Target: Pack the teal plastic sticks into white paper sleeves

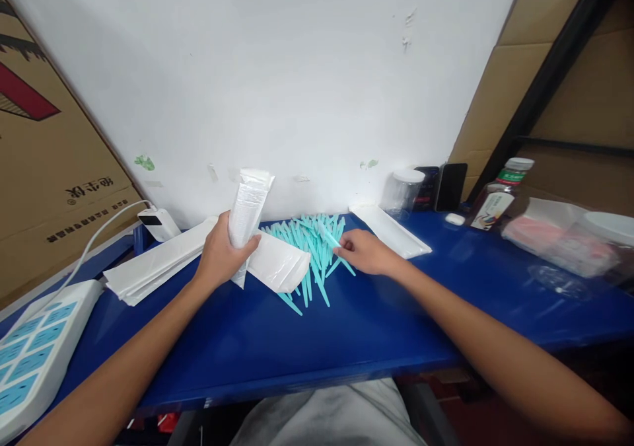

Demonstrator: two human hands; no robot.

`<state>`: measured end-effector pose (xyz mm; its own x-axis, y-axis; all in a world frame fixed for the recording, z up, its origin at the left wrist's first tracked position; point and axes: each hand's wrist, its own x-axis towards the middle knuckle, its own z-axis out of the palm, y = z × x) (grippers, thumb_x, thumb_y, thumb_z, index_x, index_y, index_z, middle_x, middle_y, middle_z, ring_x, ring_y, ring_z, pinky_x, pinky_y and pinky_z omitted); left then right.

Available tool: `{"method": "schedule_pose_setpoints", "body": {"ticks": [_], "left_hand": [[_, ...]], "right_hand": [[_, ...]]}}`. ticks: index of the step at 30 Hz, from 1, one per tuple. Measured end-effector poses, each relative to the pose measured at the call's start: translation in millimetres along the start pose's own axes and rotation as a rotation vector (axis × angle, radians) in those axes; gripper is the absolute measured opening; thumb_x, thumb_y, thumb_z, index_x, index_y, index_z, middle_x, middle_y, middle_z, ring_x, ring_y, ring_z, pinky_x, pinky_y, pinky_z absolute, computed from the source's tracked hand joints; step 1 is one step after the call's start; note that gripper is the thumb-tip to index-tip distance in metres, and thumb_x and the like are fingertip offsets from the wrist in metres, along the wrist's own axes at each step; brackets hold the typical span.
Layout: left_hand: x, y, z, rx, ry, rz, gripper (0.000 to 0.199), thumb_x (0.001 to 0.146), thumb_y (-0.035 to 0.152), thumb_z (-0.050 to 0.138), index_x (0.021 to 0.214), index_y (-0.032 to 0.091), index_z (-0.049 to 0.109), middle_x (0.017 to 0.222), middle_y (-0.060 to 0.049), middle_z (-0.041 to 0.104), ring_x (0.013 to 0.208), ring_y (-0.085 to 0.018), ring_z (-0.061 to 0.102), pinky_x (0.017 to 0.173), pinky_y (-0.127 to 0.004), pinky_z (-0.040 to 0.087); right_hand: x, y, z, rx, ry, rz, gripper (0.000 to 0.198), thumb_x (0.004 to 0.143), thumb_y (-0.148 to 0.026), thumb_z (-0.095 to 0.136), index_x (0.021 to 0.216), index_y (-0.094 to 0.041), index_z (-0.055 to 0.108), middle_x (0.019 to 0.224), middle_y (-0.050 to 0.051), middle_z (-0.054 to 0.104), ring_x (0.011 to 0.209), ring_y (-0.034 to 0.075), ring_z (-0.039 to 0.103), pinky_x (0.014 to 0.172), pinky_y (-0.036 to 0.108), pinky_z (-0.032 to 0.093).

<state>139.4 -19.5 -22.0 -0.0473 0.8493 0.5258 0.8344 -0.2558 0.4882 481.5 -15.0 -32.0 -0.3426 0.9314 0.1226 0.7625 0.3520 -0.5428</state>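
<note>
My left hand (221, 250) is wrapped around a white plastic packet (247, 205), held upright above the table. Just right of it, a second white packet (280, 261) lies over part of a pile of turquoise plastic sticks (307, 238) with slim tapered ends. At the pile's right side, my right hand (364, 250) pinches one turquoise stick (329, 236) between thumb and fingers. What exactly these sticks are, I cannot make out. Flat white bags (161, 264) are stacked left of my left hand. Another white packet (391, 230) rests behind my right hand.
A power strip (37, 347) and a white charger (158, 224) with a cable sit at the left. Toward the right stand a clear jar (403, 191), two phones (450, 187), a dark bottle (500, 195) and a pinkish bag (559, 238). A white wall (297, 89) borders the blue table (347, 334).
</note>
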Motion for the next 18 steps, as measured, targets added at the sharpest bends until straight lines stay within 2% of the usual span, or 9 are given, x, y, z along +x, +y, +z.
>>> {"method": "schedule_pose_setpoints", "body": {"ticks": [4, 7, 9, 11, 13, 18], "left_hand": [[-4, 4, -2, -0.009, -0.122, 0.151, 0.079, 0.085, 0.056, 0.075, 0.149, 0.023, 0.045, 0.14, -0.012, 0.065, 0.121, -0.036, 0.065, 0.097, -0.045, 0.054], [-9, 8, 0, -0.011, -0.206, 0.225, 0.08, 0.087, 0.054, 0.074, 0.154, 0.026, 0.04, 0.142, -0.011, 0.064, 0.122, -0.034, 0.066, 0.097, -0.044, 0.054], [-12, 9, 3, 0.0, -0.241, 0.24, 0.082, 0.087, 0.054, 0.074, 0.156, 0.028, 0.038, 0.139, -0.01, 0.065, 0.122, -0.034, 0.066, 0.097, -0.044, 0.053], [-14, 10, 6, 0.025, -0.275, 0.252, 0.083, 0.086, 0.054, 0.075, 0.157, 0.03, 0.038, 0.138, -0.01, 0.065, 0.123, -0.034, 0.066, 0.096, -0.044, 0.054], [-16, 9, 8, 0.046, -0.303, 0.258, 0.085, 0.085, 0.055, 0.075, 0.158, 0.031, 0.039, 0.139, -0.01, 0.064, 0.123, -0.035, 0.066, 0.093, -0.044, 0.054], [-17, 9, 9, 0.048, -0.319, 0.269, 0.086, 0.085, 0.054, 0.075, 0.159, 0.031, 0.038, 0.138, -0.011, 0.065, 0.123, -0.036, 0.066, 0.091, -0.044, 0.055]], "right_hand": [[-1, 4, -19, 0.264, 0.109, -0.045, 0.028, 0.102, -0.043, 0.059, 0.083, -0.023, 0.052, 0.075, 0.004, 0.071, 0.067, 0.02, 0.065, 0.062, 0.03, 0.044], [-4, 1, -32, 0.479, 0.171, -0.049, 0.032, 0.101, -0.05, 0.063, 0.087, -0.023, 0.051, 0.077, 0.004, 0.071, 0.067, 0.02, 0.069, 0.062, 0.03, 0.05], [-8, -3, -39, 0.555, 0.185, -0.054, 0.036, 0.101, -0.056, 0.064, 0.09, -0.023, 0.051, 0.078, 0.002, 0.067, 0.061, 0.018, 0.066, 0.056, 0.029, 0.048], [-12, -6, -45, 0.545, 0.161, -0.102, 0.039, 0.103, -0.059, 0.06, 0.091, -0.023, 0.052, 0.079, 0.0, 0.064, 0.055, 0.014, 0.058, 0.053, 0.028, 0.044], [-15, -8, -48, 0.475, 0.126, -0.174, 0.041, 0.105, -0.06, 0.056, 0.089, -0.023, 0.053, 0.078, 0.0, 0.062, 0.056, 0.012, 0.052, 0.056, 0.028, 0.042], [-15, -5, -47, 0.242, 0.147, -0.221, 0.042, 0.109, -0.055, 0.048, 0.085, -0.021, 0.056, 0.079, 0.001, 0.062, 0.071, 0.016, 0.053, 0.067, 0.03, 0.04]]}}
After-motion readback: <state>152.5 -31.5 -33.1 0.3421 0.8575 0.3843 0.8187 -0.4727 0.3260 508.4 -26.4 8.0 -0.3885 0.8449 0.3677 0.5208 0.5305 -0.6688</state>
